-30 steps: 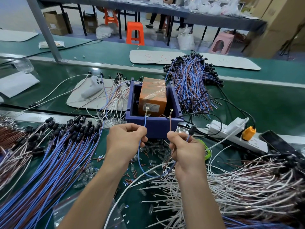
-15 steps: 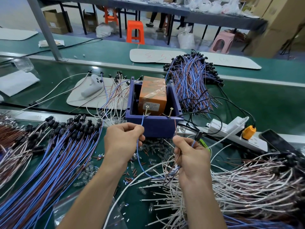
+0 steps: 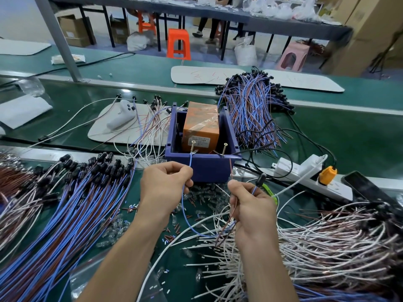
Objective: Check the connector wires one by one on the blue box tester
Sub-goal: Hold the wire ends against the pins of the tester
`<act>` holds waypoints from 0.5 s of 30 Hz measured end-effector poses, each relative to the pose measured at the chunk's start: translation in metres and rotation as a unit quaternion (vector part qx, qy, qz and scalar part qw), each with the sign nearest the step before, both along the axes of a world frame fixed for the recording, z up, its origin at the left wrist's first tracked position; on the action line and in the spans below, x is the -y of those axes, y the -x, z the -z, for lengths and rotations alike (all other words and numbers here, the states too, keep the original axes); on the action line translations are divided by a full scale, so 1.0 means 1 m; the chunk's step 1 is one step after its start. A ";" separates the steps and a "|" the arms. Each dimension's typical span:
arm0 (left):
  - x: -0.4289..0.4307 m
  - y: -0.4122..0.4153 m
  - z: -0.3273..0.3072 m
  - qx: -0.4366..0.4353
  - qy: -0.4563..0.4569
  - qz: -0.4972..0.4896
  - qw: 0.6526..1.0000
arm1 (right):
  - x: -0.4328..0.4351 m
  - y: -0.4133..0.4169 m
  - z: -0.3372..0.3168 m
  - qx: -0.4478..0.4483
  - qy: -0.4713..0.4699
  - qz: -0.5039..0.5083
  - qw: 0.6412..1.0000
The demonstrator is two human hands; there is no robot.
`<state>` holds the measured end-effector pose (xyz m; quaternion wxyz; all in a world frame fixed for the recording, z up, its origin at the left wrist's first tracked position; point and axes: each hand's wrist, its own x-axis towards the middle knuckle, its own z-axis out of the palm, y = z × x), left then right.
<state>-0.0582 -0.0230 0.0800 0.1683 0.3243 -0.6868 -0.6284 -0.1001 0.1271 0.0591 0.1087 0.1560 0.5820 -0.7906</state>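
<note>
The left hand [image 3: 163, 188] is pinching the blue lead [image 3: 190, 164] up to the blue box tester's [image 3: 205, 168] near-left screw [image 3: 192, 147], while the right hand [image 3: 250, 205] is pinching the brown lead [image 3: 231, 168] just below its near-right screw [image 3: 224, 150], likely to close the circuit.

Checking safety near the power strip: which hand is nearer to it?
Right. The right hand sits just left of the power strip; the left hand is farther left, by the blue box.

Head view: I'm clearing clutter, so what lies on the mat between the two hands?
Head view shows small clear glass bulbs and red-brown offcuts on the green mat between left hand and right hand, plus a thin blue wire.
</note>
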 end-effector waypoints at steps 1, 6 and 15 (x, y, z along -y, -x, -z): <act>0.000 0.000 0.000 0.000 -0.001 0.001 1.000 | 0.000 0.000 0.000 -0.002 0.000 0.003 1.000; 0.001 0.003 -0.001 0.005 0.000 0.000 1.000 | 0.002 0.004 -0.002 -0.013 0.016 0.001 1.000; 0.002 0.003 -0.001 0.012 0.007 0.004 1.000 | 0.005 0.008 -0.002 -0.031 0.011 -0.005 0.999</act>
